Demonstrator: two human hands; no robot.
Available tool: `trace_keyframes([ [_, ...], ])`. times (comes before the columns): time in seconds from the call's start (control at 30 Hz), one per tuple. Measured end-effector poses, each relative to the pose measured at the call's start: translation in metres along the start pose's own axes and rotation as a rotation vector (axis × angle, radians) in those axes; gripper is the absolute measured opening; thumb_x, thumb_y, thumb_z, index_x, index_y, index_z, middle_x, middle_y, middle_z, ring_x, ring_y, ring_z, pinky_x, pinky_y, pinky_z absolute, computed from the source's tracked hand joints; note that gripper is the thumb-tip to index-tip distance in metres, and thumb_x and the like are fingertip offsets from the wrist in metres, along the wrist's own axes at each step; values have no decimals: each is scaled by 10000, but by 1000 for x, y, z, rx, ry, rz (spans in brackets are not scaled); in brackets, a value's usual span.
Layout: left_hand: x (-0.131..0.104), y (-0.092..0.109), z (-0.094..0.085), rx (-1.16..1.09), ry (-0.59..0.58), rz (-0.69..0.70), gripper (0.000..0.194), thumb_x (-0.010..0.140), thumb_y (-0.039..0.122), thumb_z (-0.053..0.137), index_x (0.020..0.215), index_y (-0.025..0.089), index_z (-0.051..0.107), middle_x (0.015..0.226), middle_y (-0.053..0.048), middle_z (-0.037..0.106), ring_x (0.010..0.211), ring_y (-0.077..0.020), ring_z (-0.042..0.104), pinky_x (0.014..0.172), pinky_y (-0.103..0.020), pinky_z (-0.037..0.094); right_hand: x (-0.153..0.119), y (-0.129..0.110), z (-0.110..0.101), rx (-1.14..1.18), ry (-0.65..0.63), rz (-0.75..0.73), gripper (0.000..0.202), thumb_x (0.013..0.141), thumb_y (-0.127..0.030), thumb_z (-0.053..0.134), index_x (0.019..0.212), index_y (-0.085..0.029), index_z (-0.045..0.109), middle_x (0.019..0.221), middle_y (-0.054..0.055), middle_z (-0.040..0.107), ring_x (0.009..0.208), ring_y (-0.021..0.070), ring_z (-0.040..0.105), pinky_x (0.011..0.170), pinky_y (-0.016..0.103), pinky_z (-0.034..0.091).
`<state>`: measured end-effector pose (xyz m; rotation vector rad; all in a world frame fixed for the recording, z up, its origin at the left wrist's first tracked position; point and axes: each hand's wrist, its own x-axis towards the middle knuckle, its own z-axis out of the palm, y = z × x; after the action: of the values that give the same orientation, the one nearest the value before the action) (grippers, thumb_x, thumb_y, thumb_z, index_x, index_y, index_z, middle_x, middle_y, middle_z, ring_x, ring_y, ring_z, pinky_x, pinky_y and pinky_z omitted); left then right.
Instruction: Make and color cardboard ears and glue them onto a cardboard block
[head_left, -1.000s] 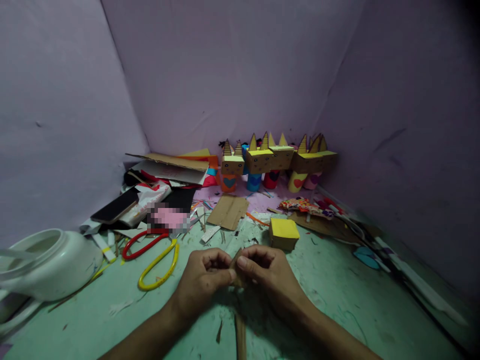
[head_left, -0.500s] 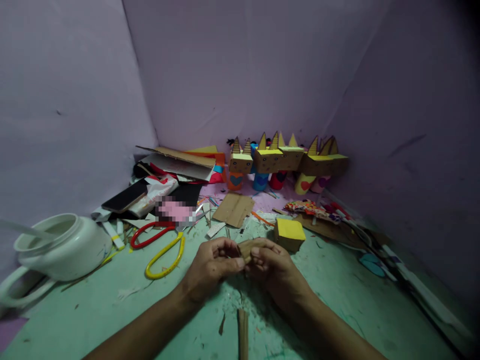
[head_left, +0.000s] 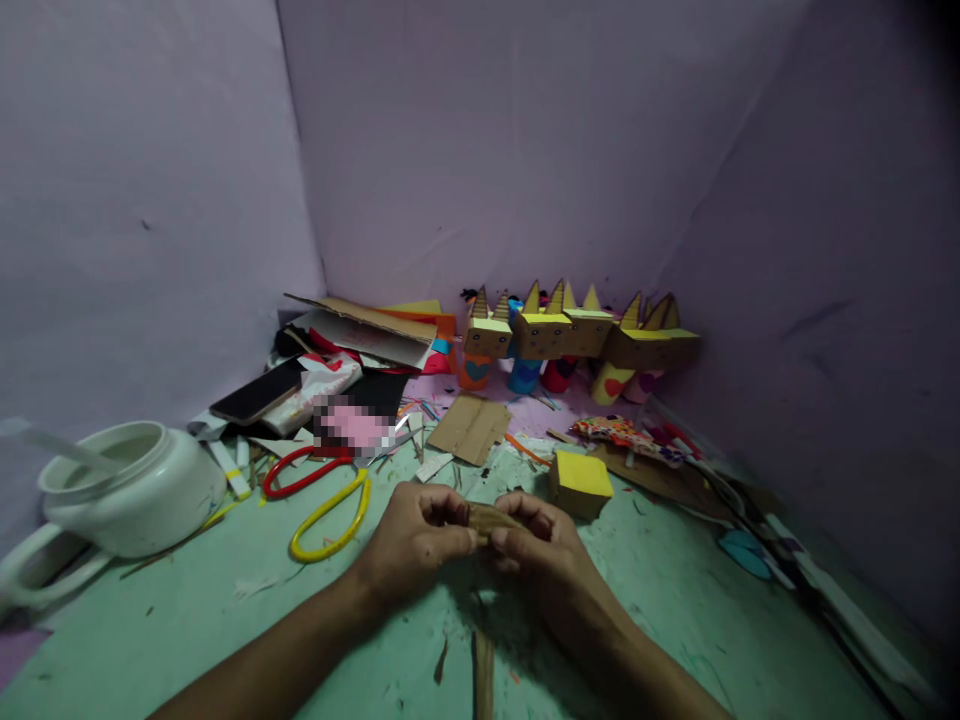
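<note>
Between my two hands is a small brown cardboard strip (head_left: 491,519), its ridges showing. My left hand (head_left: 421,535) pinches its left end between thumb and fingers. The right end is gripped by my right hand (head_left: 536,550), thumb in front and fingers curled behind. Below them a narrow brown cardboard strip (head_left: 484,675) lies on the pale green table, running toward me. Just beyond my right hand sits a small cardboard box with a yellow top (head_left: 583,478). Scissors with one red and one yellow handle (head_left: 330,515) lie to the left of my left hand.
A white pot (head_left: 135,500) with a stick in it stands at the left. Behind lie a phone (head_left: 256,391), stacked cardboard (head_left: 367,325) and a flat cardboard piece (head_left: 470,428). Several cardboard figures with pointed ears (head_left: 544,338) line the back wall. Scraps and a cable fill the right side.
The cardboard strip has turned to lie more level between my hands, with more of its ridged face showing. The view has shifted slightly; the other things stay in place.
</note>
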<state>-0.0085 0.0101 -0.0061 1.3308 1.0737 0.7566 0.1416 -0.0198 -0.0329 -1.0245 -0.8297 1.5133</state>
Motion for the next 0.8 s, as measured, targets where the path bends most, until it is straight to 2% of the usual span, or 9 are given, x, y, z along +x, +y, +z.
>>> trace_keyframes([
  [0.13, 0, 3, -3, 126, -136, 31, 89, 523, 205, 586, 561, 129, 560, 509, 36, 459, 509, -89, 382, 476, -220, 278, -4, -13, -1, -310, -48, -90, 151, 514, -229, 708, 617, -146, 635, 540, -11, 559, 516, 100, 451, 478, 223, 315],
  [0.23, 0, 3, -3, 218, -158, 39, 35, 525, 172, 558, 529, 143, 540, 486, 42, 438, 493, -88, 372, 462, -219, 266, -4, -17, 1, -401, -74, -64, 116, 502, -218, 681, 570, -146, 621, 524, -13, 534, 509, 100, 419, 486, 239, 299],
  [0.37, 1, 2, -3, 242, -132, 66, 15, 530, 153, 553, 542, 145, 548, 494, 42, 437, 494, -87, 367, 457, -215, 267, -3, -15, 2, -356, -58, -28, 143, 491, -236, 701, 537, -146, 601, 498, -24, 501, 483, 87, 387, 472, 237, 282],
  [0.57, 2, 3, -3, 132, -71, 75, 129, 571, 248, 614, 589, 124, 581, 535, 21, 480, 525, -100, 402, 483, -221, 294, -2, -7, 2, -186, -10, -17, 210, 512, -274, 750, 612, -128, 638, 536, -7, 552, 499, 88, 433, 487, 225, 327],
  [0.8, 2, -1, -1, 81, -86, 59, 84, 551, 204, 615, 567, 130, 580, 510, 35, 478, 503, -91, 397, 477, -216, 287, -1, -3, 1, -162, -63, -5, 209, 466, -247, 774, 585, -134, 644, 529, -1, 559, 485, 91, 446, 474, 232, 343],
])
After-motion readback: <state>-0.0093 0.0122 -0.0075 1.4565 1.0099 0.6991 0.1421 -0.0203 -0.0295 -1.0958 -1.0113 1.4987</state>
